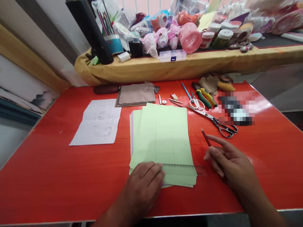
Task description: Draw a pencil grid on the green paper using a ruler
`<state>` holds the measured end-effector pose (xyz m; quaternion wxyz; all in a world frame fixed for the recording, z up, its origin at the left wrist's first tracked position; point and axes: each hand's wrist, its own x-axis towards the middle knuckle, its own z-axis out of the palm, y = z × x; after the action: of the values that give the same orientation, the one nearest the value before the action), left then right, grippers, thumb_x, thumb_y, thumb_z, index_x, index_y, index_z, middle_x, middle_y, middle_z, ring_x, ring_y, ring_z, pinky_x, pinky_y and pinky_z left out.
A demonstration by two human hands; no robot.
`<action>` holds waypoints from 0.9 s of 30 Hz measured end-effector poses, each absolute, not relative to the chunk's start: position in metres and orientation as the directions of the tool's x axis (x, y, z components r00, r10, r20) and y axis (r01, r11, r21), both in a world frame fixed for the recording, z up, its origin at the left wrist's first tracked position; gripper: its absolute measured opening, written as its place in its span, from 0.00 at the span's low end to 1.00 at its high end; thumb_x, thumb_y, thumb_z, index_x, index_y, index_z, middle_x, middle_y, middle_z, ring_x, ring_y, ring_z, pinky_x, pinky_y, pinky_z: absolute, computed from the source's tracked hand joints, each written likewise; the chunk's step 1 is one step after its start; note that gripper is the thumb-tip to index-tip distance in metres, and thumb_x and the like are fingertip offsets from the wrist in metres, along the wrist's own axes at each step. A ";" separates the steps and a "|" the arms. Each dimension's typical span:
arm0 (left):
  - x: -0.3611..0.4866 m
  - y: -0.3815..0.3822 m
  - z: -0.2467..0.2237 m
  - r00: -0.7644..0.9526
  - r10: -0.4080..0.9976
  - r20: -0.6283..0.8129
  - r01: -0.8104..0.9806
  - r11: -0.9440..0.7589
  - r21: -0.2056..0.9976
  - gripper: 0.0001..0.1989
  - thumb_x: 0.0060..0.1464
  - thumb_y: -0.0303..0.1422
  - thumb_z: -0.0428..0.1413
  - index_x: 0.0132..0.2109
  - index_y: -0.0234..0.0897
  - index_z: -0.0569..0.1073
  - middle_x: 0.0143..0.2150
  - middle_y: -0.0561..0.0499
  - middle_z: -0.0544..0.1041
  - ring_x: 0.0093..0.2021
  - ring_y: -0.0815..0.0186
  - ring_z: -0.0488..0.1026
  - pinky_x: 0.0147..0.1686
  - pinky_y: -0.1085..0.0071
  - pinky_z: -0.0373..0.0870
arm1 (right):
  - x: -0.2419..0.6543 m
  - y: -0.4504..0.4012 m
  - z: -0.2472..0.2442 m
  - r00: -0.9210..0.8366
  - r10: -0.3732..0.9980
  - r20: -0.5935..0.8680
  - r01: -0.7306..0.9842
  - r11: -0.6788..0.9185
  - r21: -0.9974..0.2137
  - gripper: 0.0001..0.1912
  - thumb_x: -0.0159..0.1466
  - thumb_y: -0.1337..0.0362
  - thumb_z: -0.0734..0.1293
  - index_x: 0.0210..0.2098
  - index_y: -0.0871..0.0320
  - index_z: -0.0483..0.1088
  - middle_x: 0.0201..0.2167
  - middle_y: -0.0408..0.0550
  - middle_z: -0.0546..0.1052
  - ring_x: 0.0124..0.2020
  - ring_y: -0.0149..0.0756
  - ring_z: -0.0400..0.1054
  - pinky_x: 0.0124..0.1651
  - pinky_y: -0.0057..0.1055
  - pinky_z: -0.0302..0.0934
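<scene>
Seemingly, left hand (142, 186) presses green paper (165, 135), right hand (230, 160) pinches a pencil (206, 137).

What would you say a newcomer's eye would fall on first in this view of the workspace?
The glossy red table dominates the view, with a stack of pale green paper at its centre under the left hand. The right hand holds a red pencil beside the stack, and beyond the table a yellow-covered shelf is piled with pink plastic containers.
</scene>
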<state>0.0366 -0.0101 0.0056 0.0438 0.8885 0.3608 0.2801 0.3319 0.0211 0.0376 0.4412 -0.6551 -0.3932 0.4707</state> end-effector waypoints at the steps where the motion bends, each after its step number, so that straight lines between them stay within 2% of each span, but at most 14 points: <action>1: 0.037 -0.010 0.006 0.580 0.668 0.466 0.616 -0.734 0.285 0.12 0.70 0.22 0.53 0.54 0.30 0.79 0.53 0.41 0.83 0.52 0.55 0.78 0.52 0.57 0.77 | 0.332 0.021 0.037 0.249 0.930 -0.269 0.101 -0.302 -0.948 0.27 0.67 0.47 0.74 0.60 0.54 0.76 0.27 0.46 0.81 0.14 0.26 0.54 0.15 0.25 0.49; 7: 0.035 -0.010 0.009 0.573 0.663 0.482 0.596 -0.741 0.310 0.12 0.70 0.23 0.53 0.53 0.30 0.79 0.53 0.41 0.83 0.53 0.56 0.78 0.53 0.58 0.77 | 0.338 0.020 0.031 0.251 0.926 -0.281 0.079 -0.309 -0.948 0.22 0.66 0.47 0.76 0.51 0.53 0.77 0.33 0.49 0.83 0.13 0.24 0.56 0.12 0.22 0.48; 10: 0.034 -0.011 0.011 0.585 0.647 0.489 0.559 -0.759 0.335 0.11 0.68 0.22 0.55 0.53 0.29 0.80 0.52 0.41 0.84 0.53 0.56 0.79 0.54 0.60 0.78 | 0.342 0.019 0.028 0.212 0.932 -0.293 0.105 -0.320 -0.942 0.19 0.66 0.46 0.75 0.46 0.54 0.79 0.36 0.51 0.84 0.14 0.25 0.58 0.11 0.23 0.51; 14: 0.037 -0.009 0.009 0.614 0.642 0.459 0.569 -0.763 0.306 0.12 0.69 0.22 0.54 0.54 0.29 0.80 0.55 0.40 0.83 0.54 0.55 0.79 0.53 0.58 0.79 | 0.344 0.020 0.030 0.160 0.942 -0.296 0.107 -0.315 -0.943 0.20 0.68 0.45 0.74 0.47 0.54 0.81 0.35 0.53 0.85 0.16 0.30 0.67 0.12 0.25 0.57; 17: 0.039 -0.007 0.007 0.626 0.638 0.449 0.568 -0.767 0.299 0.13 0.69 0.22 0.54 0.55 0.29 0.80 0.57 0.40 0.83 0.55 0.54 0.79 0.52 0.58 0.80 | 0.344 0.022 0.035 0.147 0.952 -0.268 0.076 -0.281 -0.957 0.22 0.67 0.43 0.73 0.46 0.55 0.83 0.31 0.54 0.85 0.19 0.36 0.74 0.16 0.28 0.65; 19: 0.040 -0.007 0.008 0.628 0.635 0.451 0.564 -0.770 0.299 0.13 0.69 0.22 0.55 0.56 0.29 0.79 0.57 0.40 0.83 0.55 0.55 0.79 0.53 0.58 0.79 | 0.344 0.022 0.037 0.147 0.954 -0.262 0.063 -0.273 -0.960 0.22 0.67 0.43 0.73 0.45 0.55 0.83 0.33 0.56 0.86 0.22 0.39 0.77 0.20 0.31 0.70; 22: 0.040 -0.007 0.009 0.608 0.655 0.448 0.587 -0.751 0.302 0.13 0.69 0.22 0.55 0.57 0.30 0.79 0.57 0.41 0.83 0.55 0.55 0.79 0.53 0.57 0.77 | 0.345 0.022 0.037 0.168 0.949 -0.267 0.030 -0.276 -0.961 0.20 0.67 0.44 0.74 0.45 0.53 0.84 0.38 0.57 0.88 0.26 0.40 0.80 0.25 0.32 0.74; 27: 0.037 -0.004 0.009 0.515 0.743 0.426 0.656 -0.662 0.362 0.13 0.72 0.24 0.53 0.57 0.34 0.78 0.57 0.44 0.83 0.58 0.56 0.77 0.57 0.57 0.73 | 0.350 0.020 0.029 0.180 0.950 -0.253 0.030 -0.263 -0.964 0.19 0.68 0.45 0.73 0.47 0.53 0.84 0.38 0.57 0.88 0.28 0.42 0.81 0.27 0.34 0.75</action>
<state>0.0373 -0.0036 0.0088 0.0776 0.8670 0.4034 0.2820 0.3502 0.0203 0.0290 0.4588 -0.6162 -0.3978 0.5016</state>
